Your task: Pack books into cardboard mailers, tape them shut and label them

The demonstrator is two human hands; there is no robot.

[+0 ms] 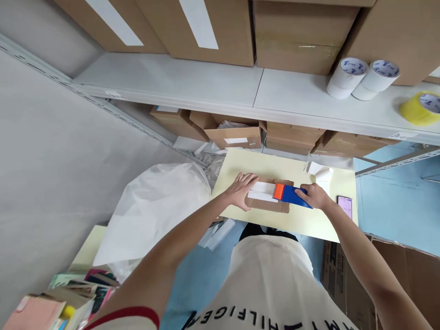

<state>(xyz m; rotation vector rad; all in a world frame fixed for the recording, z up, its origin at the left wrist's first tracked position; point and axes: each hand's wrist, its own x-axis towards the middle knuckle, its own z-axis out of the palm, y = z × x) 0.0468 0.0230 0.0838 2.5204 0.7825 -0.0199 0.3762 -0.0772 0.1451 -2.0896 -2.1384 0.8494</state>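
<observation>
"Judging from the counter, how far along is this?"

"Partway, I'd say. The card lies flat, and a white strip runs along its middle, so that much looks done. The blue tool has its orange end over the strip's right part."

"And what's left?"

"Hard to tell. Whether the strip is stuck down doesn't show, and the blue tool hides some of it."

"How do the hands stand?"

"The right grip is clamped on the blue tool, thumb on top. The left grip has its fingers apart, laid over the card's left end, closed on nothing."

"So the card lies between them?"

"Mostly. Its left end is under the left grip; its right edge, below the blue tool, stops just short of the right grip. The phone lies farther right."
</observation>
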